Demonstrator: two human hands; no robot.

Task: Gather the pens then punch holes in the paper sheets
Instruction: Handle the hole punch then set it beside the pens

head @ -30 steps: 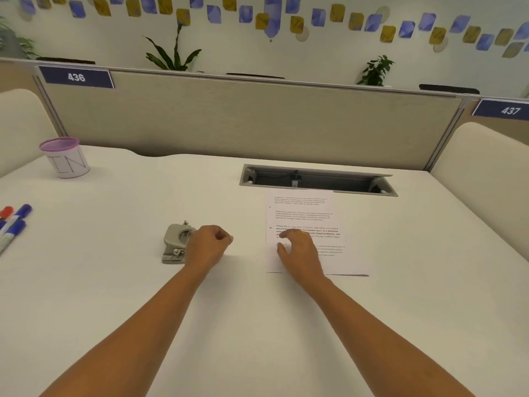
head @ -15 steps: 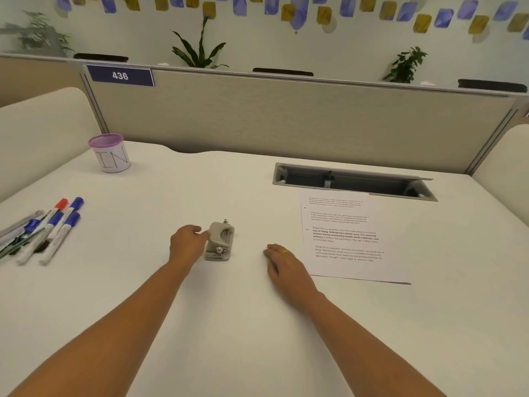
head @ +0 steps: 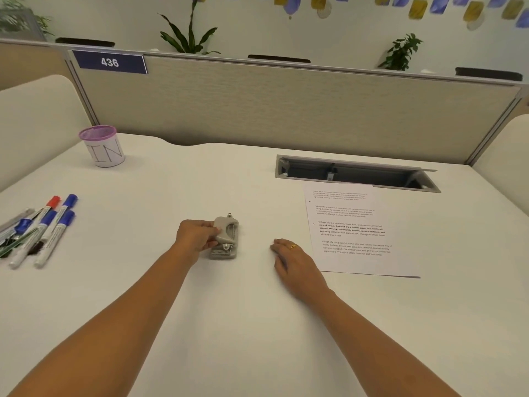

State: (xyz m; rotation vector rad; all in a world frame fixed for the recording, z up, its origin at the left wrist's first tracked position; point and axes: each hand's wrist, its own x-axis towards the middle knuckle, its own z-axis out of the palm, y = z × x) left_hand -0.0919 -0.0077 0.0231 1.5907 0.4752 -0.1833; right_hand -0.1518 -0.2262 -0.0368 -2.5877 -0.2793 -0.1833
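A small grey hole punch point(head: 227, 237) stands on the white desk near the middle. My left hand point(head: 197, 237) grips its left side with the fingers curled around it. My right hand point(head: 294, 260) lies flat on the desk, fingers together, holding nothing, just left of the printed paper sheets point(head: 357, 230). Several pens and markers point(head: 40, 227) with blue and red caps lie loose at the desk's left edge. A purple-rimmed mesh pen cup point(head: 103, 146) with a white label stands at the back left.
An open grey cable tray point(head: 355, 173) is sunk into the desk behind the paper. A beige partition point(head: 286, 104) closes off the back. Cream padded side panels point(head: 37, 116) flank the desk at left and right.
My left hand has closed on the hole punch. My right hand came off the paper and rests on the desk to its left. The camera turned left, bringing the pens into view.
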